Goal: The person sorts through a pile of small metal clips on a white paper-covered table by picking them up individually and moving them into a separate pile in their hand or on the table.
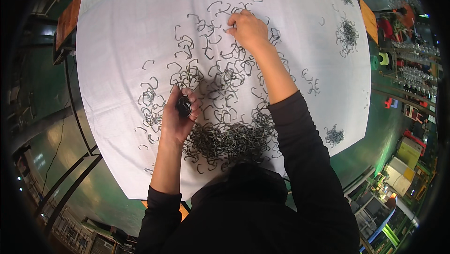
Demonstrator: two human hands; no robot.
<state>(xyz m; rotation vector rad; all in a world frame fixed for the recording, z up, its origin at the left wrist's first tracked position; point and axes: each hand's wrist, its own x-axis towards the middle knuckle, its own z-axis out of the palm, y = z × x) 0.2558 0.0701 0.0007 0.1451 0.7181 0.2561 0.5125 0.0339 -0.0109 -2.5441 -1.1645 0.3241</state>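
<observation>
Many small dark bent-wire hooks [225, 78] lie scattered over a white cloth-covered table [122, 33]. A dense heap of hooks [229, 141] sits close to my body. My left hand [176, 118] is closed around a dark bunch of hooks [183, 106], palm side partly up, left of the heap. Just beyond its fingertips is a looser, lighter-looking cluster of hooks [189, 75]. Farther out, my right hand [249, 30] reaches low over the far hooks. Its thumb and forefinger are curved with a gap between them, and I see nothing held there.
Small separate piles lie along the table's right side: one pile [347, 37] far right, another pile [334, 135] near right. Orange-brown boards [69, 22] stand beside the table. Racks of metal parts [415, 78] and a green floor [49, 85] surround it.
</observation>
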